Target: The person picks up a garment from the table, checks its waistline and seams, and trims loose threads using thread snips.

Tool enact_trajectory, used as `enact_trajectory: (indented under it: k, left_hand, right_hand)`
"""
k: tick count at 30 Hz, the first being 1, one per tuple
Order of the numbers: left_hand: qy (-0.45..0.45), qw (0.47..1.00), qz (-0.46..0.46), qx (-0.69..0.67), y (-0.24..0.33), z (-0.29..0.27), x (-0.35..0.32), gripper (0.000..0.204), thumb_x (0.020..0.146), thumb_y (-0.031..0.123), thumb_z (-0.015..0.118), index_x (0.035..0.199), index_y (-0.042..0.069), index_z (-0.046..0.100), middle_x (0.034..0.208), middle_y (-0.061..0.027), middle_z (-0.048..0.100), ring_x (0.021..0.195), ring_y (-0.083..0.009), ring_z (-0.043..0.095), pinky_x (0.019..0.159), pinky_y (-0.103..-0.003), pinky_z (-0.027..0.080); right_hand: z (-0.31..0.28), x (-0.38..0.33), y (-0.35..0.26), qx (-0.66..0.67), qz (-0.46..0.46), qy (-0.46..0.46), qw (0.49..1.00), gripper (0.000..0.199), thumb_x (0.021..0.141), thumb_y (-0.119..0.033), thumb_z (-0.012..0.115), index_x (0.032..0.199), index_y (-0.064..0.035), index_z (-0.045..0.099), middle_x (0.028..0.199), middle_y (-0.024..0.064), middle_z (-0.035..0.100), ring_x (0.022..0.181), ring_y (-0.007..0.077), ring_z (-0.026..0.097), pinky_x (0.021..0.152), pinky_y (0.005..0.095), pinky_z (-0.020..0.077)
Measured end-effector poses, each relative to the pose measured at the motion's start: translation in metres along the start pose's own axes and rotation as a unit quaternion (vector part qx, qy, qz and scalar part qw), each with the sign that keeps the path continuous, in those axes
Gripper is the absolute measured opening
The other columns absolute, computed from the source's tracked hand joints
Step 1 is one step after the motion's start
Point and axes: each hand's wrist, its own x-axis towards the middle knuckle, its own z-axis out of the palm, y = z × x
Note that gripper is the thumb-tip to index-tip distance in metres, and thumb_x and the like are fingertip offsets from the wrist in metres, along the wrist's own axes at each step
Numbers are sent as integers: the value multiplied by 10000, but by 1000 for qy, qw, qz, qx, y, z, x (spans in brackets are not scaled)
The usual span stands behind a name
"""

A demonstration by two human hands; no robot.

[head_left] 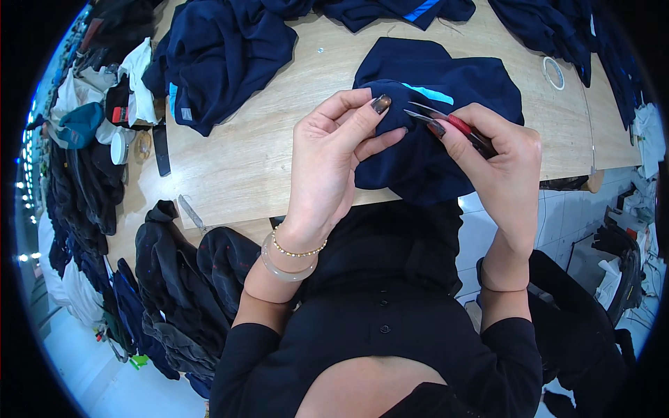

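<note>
A navy garment (481,78) with a light blue strip (431,93) lies bunched on the table in front of me. My left hand (327,146) pinches a fold of this cloth between thumb and fingers, just left of the strip. Small thread snips (461,125) with a red and black handle are gripped in my right hand (507,160). Their blades stand apart and point left, over the cloth and close to my left fingertips. Any thread between the blades is too fine to make out.
More navy garments (230,59) are heaped at the table's far left and along its back. A tape roll (553,73) lies at the right. Dark clothes (174,265) hang over the near left edge, close to a thin clear strip (189,211). A white jar (120,148) stands farther left.
</note>
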Motion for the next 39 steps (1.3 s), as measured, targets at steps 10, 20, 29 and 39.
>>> enact_trajectory:
  k: [10,20,29,39]
  left_hand:
    - [-3,1000,6,-5,3,1,0,173,953,76,567,1089,-19,617,977,-106,696,867,-159,696,821,-335,602]
    - [8,1000,1,8,1,1,1,167,952,85,567,1077,-16,613,957,-104,694,834,-147,694,772,-300,606]
    - [19,1000,-12,11,-1,2,1,143,953,79,557,1042,-20,611,941,-101,692,810,-143,697,774,-321,607]
    - [17,1000,17,9,3,3,-2,144,954,80,558,1046,-15,615,956,-120,693,838,-160,700,786,-333,606]
  right_hand:
    - [4,3,8,97,37,-18,994,77,856,-58,705,874,16,689,655,-25,542,584,21,431,517,180,286]
    - [11,1,11,95,2,-19,995,56,860,-38,698,876,14,686,685,-23,557,595,22,443,525,171,296]
    - [9,3,12,152,8,26,988,96,868,-74,693,872,21,683,672,-15,576,580,26,450,508,186,312]
    - [-3,-4,-2,31,-6,-7,999,50,845,-41,696,818,-1,682,622,-10,551,556,32,447,500,188,292]
